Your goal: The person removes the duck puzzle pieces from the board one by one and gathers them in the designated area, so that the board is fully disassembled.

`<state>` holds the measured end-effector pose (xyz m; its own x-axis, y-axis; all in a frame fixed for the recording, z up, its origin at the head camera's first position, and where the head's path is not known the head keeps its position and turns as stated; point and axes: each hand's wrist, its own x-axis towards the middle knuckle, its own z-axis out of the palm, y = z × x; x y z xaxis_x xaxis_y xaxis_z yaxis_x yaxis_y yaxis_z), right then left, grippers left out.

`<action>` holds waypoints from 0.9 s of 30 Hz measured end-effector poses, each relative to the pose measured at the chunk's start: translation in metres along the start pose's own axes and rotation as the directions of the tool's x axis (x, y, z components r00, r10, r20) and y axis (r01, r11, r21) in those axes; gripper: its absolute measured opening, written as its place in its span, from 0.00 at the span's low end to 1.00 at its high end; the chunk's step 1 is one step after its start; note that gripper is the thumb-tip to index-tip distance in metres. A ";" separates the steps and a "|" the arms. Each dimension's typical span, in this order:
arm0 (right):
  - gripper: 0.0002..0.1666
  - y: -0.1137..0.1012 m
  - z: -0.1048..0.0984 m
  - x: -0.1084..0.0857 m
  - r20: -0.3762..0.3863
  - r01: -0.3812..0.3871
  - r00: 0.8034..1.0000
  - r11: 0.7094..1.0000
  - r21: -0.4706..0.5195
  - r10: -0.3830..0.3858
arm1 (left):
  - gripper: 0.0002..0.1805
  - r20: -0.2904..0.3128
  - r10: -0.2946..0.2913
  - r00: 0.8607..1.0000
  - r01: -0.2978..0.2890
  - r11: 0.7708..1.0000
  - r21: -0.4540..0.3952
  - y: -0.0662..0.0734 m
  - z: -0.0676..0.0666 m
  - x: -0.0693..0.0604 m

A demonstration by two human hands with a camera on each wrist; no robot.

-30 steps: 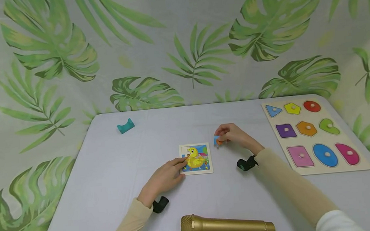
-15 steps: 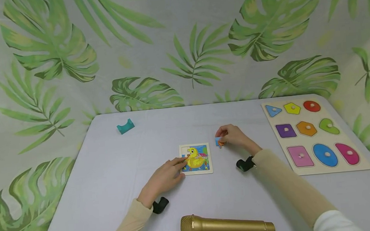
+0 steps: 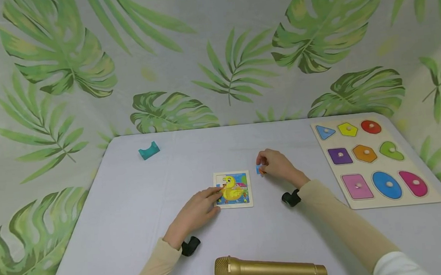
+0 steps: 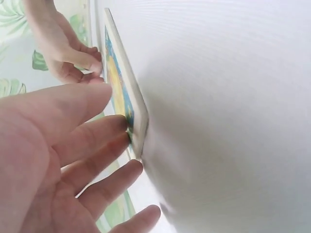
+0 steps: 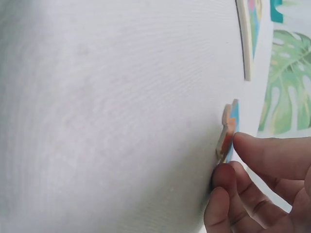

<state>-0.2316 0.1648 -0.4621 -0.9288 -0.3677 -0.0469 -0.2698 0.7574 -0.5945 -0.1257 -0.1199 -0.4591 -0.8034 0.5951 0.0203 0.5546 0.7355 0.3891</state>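
A small framed jigsaw puzzle point(image 3: 235, 205) with a yellow duck picture lies mid-table; the upper left part of its picture shows a bare pale gap. My left hand point(image 3: 193, 211) rests on its left edge, fingers fairly straight, as the left wrist view also shows with the frame's pale rim point(image 4: 138, 104). To the right of the frame, my right hand point(image 3: 279, 165) pinches a blue and orange puzzle piece point(image 3: 259, 169) between thumb and fingers. In the right wrist view the piece point(image 5: 228, 131) is tilted, close to the tabletop; I cannot tell whether it touches.
A white shape board point(image 3: 378, 164) with knobbed coloured pieces lies at the right. Near the front edge is a gold microphone point(image 3: 271, 269). A teal curved block point(image 3: 149, 151) sits at the back left. Leaf-printed cloth point(image 3: 214, 56) hangs behind the table.
My right hand has shifted slightly downward in the head view with the puzzle piece, which has turned a little in the fingers. The left hand and the framed puzzle stay put.
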 end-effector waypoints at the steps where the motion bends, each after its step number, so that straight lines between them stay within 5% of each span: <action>1: 0.06 0.000 0.000 0.000 -0.001 0.002 1.000 1.000 0.009 -0.002 | 0.24 -0.008 0.003 1.000 -0.003 1.000 0.001 0.000 0.000 0.000; 6: 0.07 -0.009 0.000 0.000 0.008 0.035 0.999 0.991 0.130 -0.036 | 0.24 -0.051 0.020 0.998 -0.020 1.000 0.008 -0.001 0.003 0.002; 11: 0.14 -0.027 0.012 0.006 0.090 0.151 0.981 0.967 0.207 -0.173 | 0.24 -0.024 0.068 0.997 -0.068 0.998 -0.009 0.002 0.006 0.008; 18: 0.23 -0.047 0.033 0.013 0.221 0.222 0.948 0.973 0.059 -0.230 | 0.25 0.045 0.125 0.991 -0.126 0.992 0.026 0.004 0.009 0.014; 27: 0.23 -0.054 0.038 0.013 0.253 0.268 0.935 0.962 -0.042 -0.250 | 0.25 0.061 0.117 0.991 -0.118 0.993 0.017 0.007 0.010 0.015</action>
<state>-0.2190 0.0983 -0.4612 -0.7365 -0.6692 -0.0985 -0.5198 0.6531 -0.5507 -0.1313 -0.1028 -0.4658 -0.7186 0.6953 0.0098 0.6492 0.6657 0.3680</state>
